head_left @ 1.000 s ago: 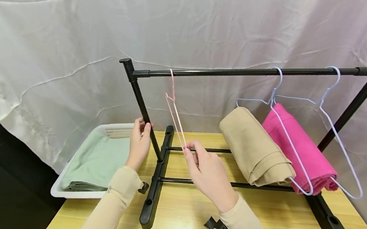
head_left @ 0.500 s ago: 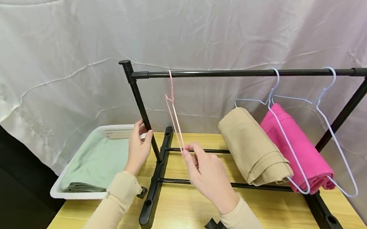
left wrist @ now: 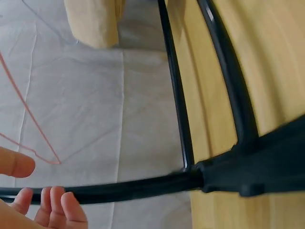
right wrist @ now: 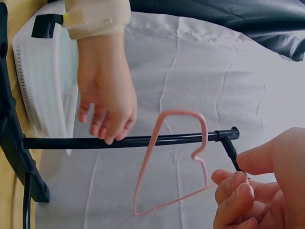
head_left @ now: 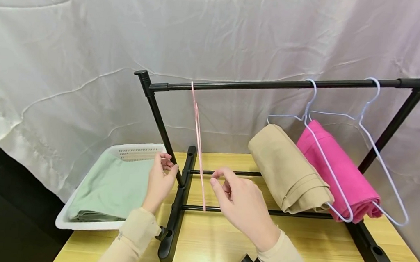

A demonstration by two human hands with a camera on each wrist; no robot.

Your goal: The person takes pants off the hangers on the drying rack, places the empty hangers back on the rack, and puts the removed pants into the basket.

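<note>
"One pink hanger (head_left: 197,118) hangs on the black rack (head_left: 254,84). Head view: what's near?"

"Left hand (head_left: 160,184), loosely curved, at the post (head_left: 161,125), contact unclear. Right hand (head_left: 243,203), thumb and forefinger parted, just beside the hanger."

"Left wrist?"

"Thumb spread from bent fingers."

"Right wrist?"

"Fingers loosely curled; hanger beyond."

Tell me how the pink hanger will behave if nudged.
The pink hanger is probably stiff, since its outline looks crisp and angular; likely light, being so thin; and apt to swing, as it hangs bare from the black top rail.
</note>
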